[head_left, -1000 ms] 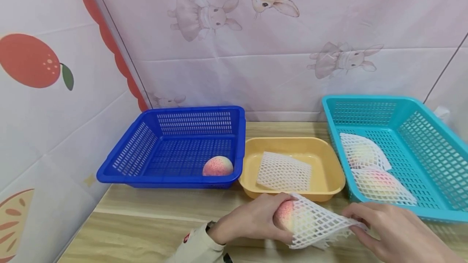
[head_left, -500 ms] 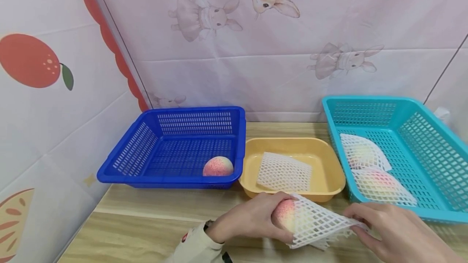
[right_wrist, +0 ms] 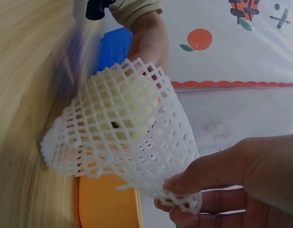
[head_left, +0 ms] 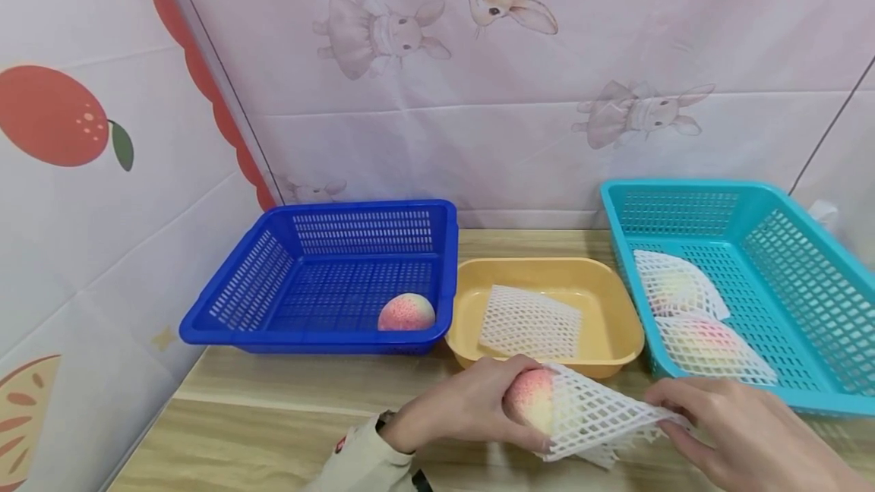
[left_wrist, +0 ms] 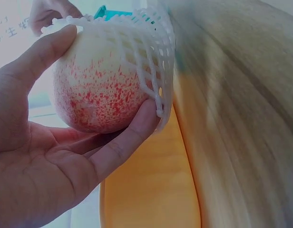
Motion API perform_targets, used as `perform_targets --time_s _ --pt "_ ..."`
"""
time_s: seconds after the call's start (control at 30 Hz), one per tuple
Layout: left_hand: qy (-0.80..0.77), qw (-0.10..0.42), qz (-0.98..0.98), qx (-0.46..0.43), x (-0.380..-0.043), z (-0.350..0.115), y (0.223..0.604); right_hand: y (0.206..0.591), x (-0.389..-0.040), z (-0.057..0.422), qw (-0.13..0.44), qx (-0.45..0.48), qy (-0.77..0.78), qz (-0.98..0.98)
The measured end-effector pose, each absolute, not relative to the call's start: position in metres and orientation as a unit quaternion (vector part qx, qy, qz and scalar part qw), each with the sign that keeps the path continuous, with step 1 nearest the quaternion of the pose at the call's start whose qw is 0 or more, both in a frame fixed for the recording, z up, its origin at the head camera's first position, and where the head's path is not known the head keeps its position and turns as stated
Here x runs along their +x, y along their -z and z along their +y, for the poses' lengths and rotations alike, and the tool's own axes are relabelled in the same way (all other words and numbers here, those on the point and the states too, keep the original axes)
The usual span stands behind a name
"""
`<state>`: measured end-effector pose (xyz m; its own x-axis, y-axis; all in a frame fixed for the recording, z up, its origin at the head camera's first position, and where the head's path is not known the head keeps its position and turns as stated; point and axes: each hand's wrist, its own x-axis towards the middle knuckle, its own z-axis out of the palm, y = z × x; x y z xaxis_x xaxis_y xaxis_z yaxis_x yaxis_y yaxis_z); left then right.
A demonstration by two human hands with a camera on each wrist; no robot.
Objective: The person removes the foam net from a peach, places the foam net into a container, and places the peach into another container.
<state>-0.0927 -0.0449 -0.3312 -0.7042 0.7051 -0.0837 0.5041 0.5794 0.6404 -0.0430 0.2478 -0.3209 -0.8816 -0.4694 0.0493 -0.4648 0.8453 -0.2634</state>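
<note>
My left hand [head_left: 478, 405] grips a pink and cream peach [left_wrist: 96, 90], thumb on one side and fingers round the other. A white foam net sleeve [head_left: 598, 412] covers the far part of the peach, and its rim lies at my left thumb and fingertip in the left wrist view. The pink end stays bare, towards my left palm. At the sleeve's other end, my right hand [head_left: 738, 427] pinches the gathered mesh between thumb and fingers [right_wrist: 184, 183]. Through the mesh, the right wrist view shows the peach's pale side with a small dark spot.
A blue basket [head_left: 321, 336] at the left holds one bare peach [head_left: 406, 313]. A yellow tub [head_left: 547, 268] in the middle holds flat foam net [head_left: 532, 321]. On the right, a turquoise basket [head_left: 772, 272] contains two net-wrapped peaches [head_left: 711, 348]. All stand on a wooden table [head_left: 273, 393].
The peach and my left hand have shifted very slightly left, leaving the mesh a little more stretched towards my right hand. Both hands keep their hold; the baskets and tub have not moved.
</note>
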Motion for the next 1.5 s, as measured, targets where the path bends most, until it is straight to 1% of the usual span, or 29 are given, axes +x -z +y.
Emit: perform_targets --time_s 0.2,0.37,0.53,0.7,0.8,1.07,1.23,1.43,1.5 --pt "-0.301 0.182 0.875 0.333 -0.093 -0.046 0.329 0.320 -0.043 0.248 0.011 -0.220 0.113 0.969" --pt "-0.298 0.180 0.875 0.337 -0.092 -0.047 0.330 0.318 -0.044 0.248 0.004 -0.196 0.085 0.977" --pt "-0.294 0.173 0.874 0.345 -0.092 -0.048 0.331 0.319 -0.043 0.250 -0.008 -0.210 0.092 0.973" --pt "-0.299 0.179 0.872 0.344 -0.092 -0.049 0.330 0.318 -0.043 0.251 -0.015 -0.216 0.090 0.972" --pt "-0.297 0.180 0.872 0.345 -0.092 -0.049 0.330 0.316 -0.043 0.251 -0.015 -0.214 0.089 0.973" --pt "-0.293 0.169 0.874 0.348 -0.092 -0.050 0.327 0.315 -0.041 0.254 -0.037 -0.203 0.086 0.975" --pt "-0.298 0.168 0.872 0.350 -0.090 -0.051 0.327 0.314 -0.041 0.254 -0.032 -0.196 0.092 0.976" --pt "-0.298 0.138 0.871 0.364 -0.085 -0.054 0.321 0.311 -0.041 0.254 -0.022 -0.187 0.097 0.977" --pt "-0.303 0.125 0.870 0.368 -0.084 -0.057 0.318 0.310 -0.040 0.255 -0.034 -0.189 0.099 0.976"
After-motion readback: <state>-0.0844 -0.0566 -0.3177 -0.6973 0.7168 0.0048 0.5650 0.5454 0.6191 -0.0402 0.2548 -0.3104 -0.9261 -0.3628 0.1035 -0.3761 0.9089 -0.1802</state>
